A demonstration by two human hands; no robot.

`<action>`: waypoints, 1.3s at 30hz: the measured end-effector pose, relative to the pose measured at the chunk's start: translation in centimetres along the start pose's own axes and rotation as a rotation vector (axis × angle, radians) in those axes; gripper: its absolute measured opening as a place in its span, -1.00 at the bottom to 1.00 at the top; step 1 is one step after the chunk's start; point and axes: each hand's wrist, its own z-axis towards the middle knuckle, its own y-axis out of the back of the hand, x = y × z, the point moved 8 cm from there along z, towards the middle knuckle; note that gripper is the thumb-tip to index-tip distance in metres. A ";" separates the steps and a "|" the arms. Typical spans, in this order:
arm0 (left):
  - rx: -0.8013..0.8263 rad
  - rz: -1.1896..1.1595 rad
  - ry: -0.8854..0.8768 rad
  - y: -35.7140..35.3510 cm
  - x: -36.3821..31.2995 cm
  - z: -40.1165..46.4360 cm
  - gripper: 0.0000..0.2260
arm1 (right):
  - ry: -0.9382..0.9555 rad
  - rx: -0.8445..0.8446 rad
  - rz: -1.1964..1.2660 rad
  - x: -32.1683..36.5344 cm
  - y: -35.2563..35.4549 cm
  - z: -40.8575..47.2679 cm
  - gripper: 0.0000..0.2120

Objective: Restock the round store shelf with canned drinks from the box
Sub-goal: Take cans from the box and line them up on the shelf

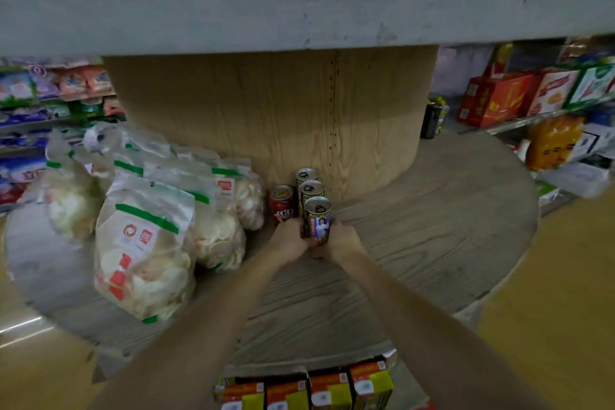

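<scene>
On the round grey shelf (432,226), close to its wooden centre column (273,116), a short row of black-and-yellow drink cans runs outward. The front can (318,215) stands upright with both hands around its lower part: my left hand (289,238) grips it from the left, my right hand (339,240) from the right. Two matching cans (309,188) stand behind it, the rearmost against the column. Beside the row on the left stands a red can (282,205). The box of cans is not in sight.
Clear bags of white crackers (146,243) fill the shelf's left side. Another dark can (432,120) stands far right by the column. The upper tier's grey rim (299,17) hangs overhead. Orange-yellow cartons (309,389) sit on the tier below. Store shelves line both sides.
</scene>
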 end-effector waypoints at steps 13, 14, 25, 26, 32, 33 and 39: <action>-0.083 0.018 0.092 1.0 1.6 -0.6 -0.90 | -0.034 -0.063 0.144 -1.2 0.7 -1.6 -0.25; -0.070 0.006 0.096 0.9 1.8 -0.7 -0.88 | -0.034 -0.072 0.155 -1.5 0.9 -2.0 -0.29; 0.255 -0.183 -0.071 -8.7 -4.3 -4.6 -0.75 | -0.147 -0.339 0.072 -8.7 7.3 -10.7 -0.83; 0.309 -0.199 -0.096 -10.2 -5.5 -5.3 -0.74 | -0.176 -0.374 0.068 -9.8 8.1 -12.1 -0.84; 0.519 -0.175 -0.266 -18.4 -12.4 -10.2 -0.76 | -0.382 -0.549 0.097 -18.0 11.2 -21.4 -0.93; 0.554 -0.151 -0.274 -19.6 -13.2 -11.3 -0.76 | -0.423 -0.544 0.103 -19.4 11.2 -22.9 -0.95; 0.670 0.017 -0.407 -25.7 -17.2 -17.9 -0.84 | -0.547 -0.487 0.136 -26.9 10.4 -30.2 -0.91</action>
